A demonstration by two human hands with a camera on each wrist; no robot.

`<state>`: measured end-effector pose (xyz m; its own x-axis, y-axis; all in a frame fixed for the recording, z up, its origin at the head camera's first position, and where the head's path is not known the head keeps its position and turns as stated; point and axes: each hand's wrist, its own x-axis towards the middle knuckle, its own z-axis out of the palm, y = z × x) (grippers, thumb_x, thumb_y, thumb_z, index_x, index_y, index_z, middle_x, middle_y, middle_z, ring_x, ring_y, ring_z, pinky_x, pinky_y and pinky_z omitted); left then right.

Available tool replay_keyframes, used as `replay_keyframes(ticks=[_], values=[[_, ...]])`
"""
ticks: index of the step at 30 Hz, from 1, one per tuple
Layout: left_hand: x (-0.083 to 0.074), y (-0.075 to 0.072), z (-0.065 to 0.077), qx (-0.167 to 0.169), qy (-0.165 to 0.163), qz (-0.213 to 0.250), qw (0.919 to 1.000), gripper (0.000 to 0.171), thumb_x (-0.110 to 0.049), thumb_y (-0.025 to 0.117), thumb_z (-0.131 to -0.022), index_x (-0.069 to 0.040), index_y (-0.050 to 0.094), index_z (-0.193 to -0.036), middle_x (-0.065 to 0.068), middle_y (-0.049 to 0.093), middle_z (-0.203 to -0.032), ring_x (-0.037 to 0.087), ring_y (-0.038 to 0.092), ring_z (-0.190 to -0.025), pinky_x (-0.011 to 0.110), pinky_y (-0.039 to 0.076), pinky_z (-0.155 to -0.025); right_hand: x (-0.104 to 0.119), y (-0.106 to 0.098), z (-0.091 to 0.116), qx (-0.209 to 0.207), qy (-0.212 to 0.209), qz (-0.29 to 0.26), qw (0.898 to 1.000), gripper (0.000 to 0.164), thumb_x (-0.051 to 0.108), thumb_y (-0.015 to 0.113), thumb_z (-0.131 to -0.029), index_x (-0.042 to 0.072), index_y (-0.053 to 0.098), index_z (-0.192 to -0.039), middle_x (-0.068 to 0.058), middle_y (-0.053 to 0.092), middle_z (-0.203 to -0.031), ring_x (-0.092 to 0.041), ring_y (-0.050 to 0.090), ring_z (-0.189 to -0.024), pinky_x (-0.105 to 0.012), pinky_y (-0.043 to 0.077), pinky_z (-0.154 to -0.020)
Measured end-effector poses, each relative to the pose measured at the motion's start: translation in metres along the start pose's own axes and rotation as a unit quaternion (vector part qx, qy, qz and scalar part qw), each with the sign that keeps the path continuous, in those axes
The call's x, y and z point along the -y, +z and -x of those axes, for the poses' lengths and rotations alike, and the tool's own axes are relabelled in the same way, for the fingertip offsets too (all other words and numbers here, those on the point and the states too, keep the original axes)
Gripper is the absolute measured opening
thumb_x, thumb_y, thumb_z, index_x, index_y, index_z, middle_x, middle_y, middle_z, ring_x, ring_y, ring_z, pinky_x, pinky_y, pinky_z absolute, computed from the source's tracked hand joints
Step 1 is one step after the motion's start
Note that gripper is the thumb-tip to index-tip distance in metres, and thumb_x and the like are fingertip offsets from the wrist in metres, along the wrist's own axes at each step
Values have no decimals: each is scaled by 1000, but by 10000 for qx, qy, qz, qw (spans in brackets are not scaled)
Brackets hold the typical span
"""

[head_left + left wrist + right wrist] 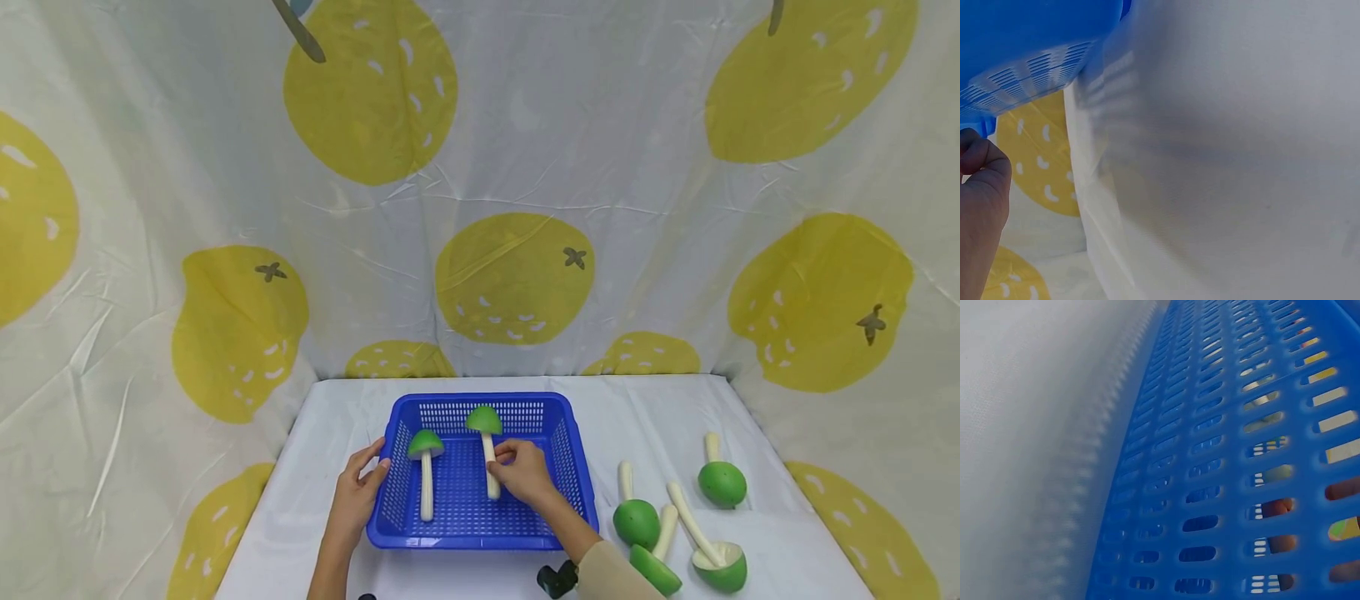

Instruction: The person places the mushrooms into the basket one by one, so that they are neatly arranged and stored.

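Note:
A blue plastic basket (480, 543) with slotted walls stands on the white cloth. My left hand (357, 492) holds its left rim, fingers at the outer edge and thumb by the rim; the left wrist view catches the hand (982, 181) beside the basket's wall (1029, 69). With thumb and fingers my right hand (522, 472) pinches the cream stem of a green-capped toy mushroom (483, 420) inside the basket, cap pointing away. Left of it lies a second toy mushroom (426, 446) in the basket. In the right wrist view, the slotted wall (1229, 450) mostly hides the right hand.
Several more green-capped mushrooms lie on the cloth right of the basket, among them one mushroom (722, 483) farther back and one (722, 567) with its pale underside up. A lemon-print curtain (517, 183) encloses the back and sides. A dark object (557, 578) is near the right sleeve.

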<state>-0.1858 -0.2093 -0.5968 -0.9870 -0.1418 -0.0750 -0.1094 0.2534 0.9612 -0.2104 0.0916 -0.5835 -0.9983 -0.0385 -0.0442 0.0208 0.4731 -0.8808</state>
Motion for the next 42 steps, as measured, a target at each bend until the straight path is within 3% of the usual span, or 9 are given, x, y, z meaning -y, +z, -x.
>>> replay_keyframes(ticks=[7,19,42], values=[[0,1,1,-4,85,-114,9999,52,-42,63,-102,-25,54,-151,11,46,-154,44,57,-133,52,54,-104,-1,1,-1,121,125,33,9998,24,12,80,-85,0,73,-105,-6,71,-89,-18,66,-83,-28,57,-63],[1,2,1,-49,150,4,9999,52,-37,63,-103,-20,53,-151,14,48,-149,43,63,-126,44,61,-94,-3,2,-1,400,173,-99,9990,23,6,78,-85,-5,70,-103,-8,71,-84,-15,66,-70,-29,58,-59],[0,1,2,-35,-16,32,10000,51,-37,63,-103,-24,54,-151,10,47,-152,43,58,-133,47,57,-100,-7,12,0,1032,478,-268,9931,21,-4,74,-86,-11,61,-101,-13,70,-80,-18,71,-64,-30,62,-57]])
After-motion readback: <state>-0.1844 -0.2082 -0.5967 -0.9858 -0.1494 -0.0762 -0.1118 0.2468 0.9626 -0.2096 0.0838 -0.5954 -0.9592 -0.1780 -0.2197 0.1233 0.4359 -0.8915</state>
